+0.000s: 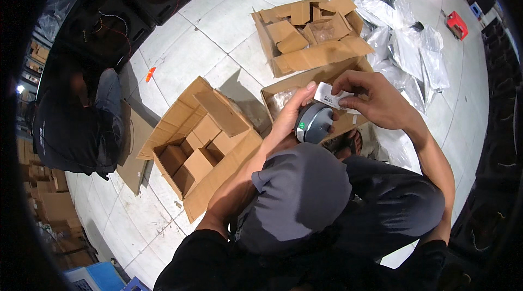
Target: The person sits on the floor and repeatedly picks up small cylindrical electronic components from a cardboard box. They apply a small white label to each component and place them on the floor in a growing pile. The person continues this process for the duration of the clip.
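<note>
My left hand is wrapped round a dark grey, drum-shaped part with a small green sticker on its side. It looks like a speaker driver, though its face is hidden. Just above it, my right hand pinches a white printed label or small card between thumb and fingers. The tip of my left thumb is by the label's near-left edge. Both hands are over an open cardboard box with clear plastic wrapping inside, between my bent knees.
An open cardboard box with dividers stands on the left, another box of cardboard pieces ahead. Plastic-bagged parts lie on the right, near a red object. A person sits at far left, by black cabinets with loose wires.
</note>
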`<action>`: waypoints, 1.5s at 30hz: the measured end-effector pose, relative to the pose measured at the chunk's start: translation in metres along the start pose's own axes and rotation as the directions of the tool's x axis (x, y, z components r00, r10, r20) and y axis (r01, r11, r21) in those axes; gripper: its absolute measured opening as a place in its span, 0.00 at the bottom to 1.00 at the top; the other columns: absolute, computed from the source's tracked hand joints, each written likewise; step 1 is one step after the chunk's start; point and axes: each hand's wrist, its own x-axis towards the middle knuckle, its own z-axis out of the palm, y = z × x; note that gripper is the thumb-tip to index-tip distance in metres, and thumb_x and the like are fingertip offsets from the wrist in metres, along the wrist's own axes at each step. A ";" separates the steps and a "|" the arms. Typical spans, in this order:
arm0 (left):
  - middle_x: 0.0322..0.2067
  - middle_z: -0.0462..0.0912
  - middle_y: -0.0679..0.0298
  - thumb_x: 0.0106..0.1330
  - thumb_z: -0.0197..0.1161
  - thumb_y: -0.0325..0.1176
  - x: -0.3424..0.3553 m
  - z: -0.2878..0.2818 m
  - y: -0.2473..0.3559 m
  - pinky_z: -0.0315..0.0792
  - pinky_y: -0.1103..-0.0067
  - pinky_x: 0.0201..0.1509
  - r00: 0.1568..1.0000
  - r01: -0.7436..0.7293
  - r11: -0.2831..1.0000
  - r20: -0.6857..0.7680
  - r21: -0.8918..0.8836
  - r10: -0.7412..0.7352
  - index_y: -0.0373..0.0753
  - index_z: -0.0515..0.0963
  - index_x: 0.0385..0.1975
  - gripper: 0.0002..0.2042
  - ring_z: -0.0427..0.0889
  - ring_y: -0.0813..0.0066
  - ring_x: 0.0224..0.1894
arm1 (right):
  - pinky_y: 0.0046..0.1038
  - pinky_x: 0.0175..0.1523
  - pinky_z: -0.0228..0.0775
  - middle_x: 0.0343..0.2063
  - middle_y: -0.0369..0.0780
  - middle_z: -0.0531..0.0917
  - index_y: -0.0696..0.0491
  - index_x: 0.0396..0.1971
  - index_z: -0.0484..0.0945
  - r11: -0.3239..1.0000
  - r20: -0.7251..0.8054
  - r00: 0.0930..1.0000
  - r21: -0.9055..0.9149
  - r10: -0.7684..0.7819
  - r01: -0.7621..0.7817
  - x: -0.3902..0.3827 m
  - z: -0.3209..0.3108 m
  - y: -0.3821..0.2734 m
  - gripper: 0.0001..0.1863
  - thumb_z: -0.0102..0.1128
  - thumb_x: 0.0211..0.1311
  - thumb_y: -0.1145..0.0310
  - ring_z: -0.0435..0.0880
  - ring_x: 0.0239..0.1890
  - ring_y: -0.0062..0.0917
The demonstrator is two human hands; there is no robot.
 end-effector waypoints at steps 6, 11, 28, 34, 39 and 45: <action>0.32 0.83 0.58 0.66 0.57 0.48 0.006 0.005 -0.002 0.78 0.78 0.30 0.990 0.036 0.999 -0.134 0.037 -0.031 0.35 0.75 0.46 0.21 0.83 0.72 0.29 | 0.30 0.43 0.72 0.34 0.42 0.82 0.58 0.38 0.79 0.987 -0.106 0.991 -0.150 -0.075 0.059 0.001 0.000 0.008 0.09 0.62 0.58 0.72 0.81 0.37 0.31; 0.29 0.83 0.60 0.66 0.58 0.51 0.008 0.000 -0.005 0.76 0.80 0.27 0.986 -0.029 0.994 -0.160 0.103 0.045 0.37 0.76 0.44 0.21 0.82 0.73 0.26 | 0.32 0.41 0.72 0.33 0.42 0.82 0.57 0.38 0.79 0.971 -0.131 0.986 -0.229 -0.107 0.075 0.006 0.005 0.007 0.12 0.66 0.55 0.69 0.81 0.36 0.33; 0.30 0.84 0.56 0.69 0.56 0.46 0.004 -0.002 -0.007 0.77 0.81 0.28 0.991 -0.084 0.995 -0.100 0.049 0.088 0.35 0.76 0.44 0.19 0.83 0.73 0.25 | 0.26 0.42 0.73 0.33 0.40 0.85 0.56 0.39 0.82 0.994 -0.251 0.968 -0.105 0.000 -0.027 0.005 0.009 0.011 0.14 0.68 0.52 0.69 0.83 0.34 0.25; 0.29 0.84 0.57 0.69 0.57 0.46 0.006 -0.007 -0.009 0.75 0.83 0.24 0.983 -0.135 0.986 -0.114 0.094 0.145 0.34 0.77 0.45 0.19 0.83 0.74 0.23 | 0.24 0.36 0.72 0.28 0.41 0.85 0.57 0.37 0.83 0.996 -0.349 0.935 -0.039 0.067 -0.086 0.004 0.008 0.014 0.13 0.69 0.51 0.69 0.81 0.29 0.22; 0.28 0.84 0.58 0.68 0.57 0.44 0.004 -0.003 -0.007 0.75 0.84 0.23 0.984 -0.128 0.985 -0.112 0.118 0.142 0.34 0.78 0.44 0.18 0.82 0.74 0.22 | 0.23 0.36 0.72 0.28 0.41 0.85 0.59 0.37 0.83 0.993 -0.333 0.942 -0.097 0.036 -0.072 0.001 0.005 0.012 0.13 0.69 0.52 0.69 0.81 0.28 0.22; 0.29 0.84 0.58 0.67 0.58 0.43 0.004 -0.004 -0.006 0.75 0.83 0.24 0.988 -0.092 0.982 -0.104 0.166 0.110 0.34 0.78 0.42 0.17 0.82 0.75 0.23 | 0.23 0.36 0.73 0.32 0.42 0.86 0.59 0.34 0.84 0.992 -0.278 0.960 -0.117 0.020 -0.055 0.000 -0.002 0.003 0.10 0.67 0.52 0.73 0.83 0.31 0.24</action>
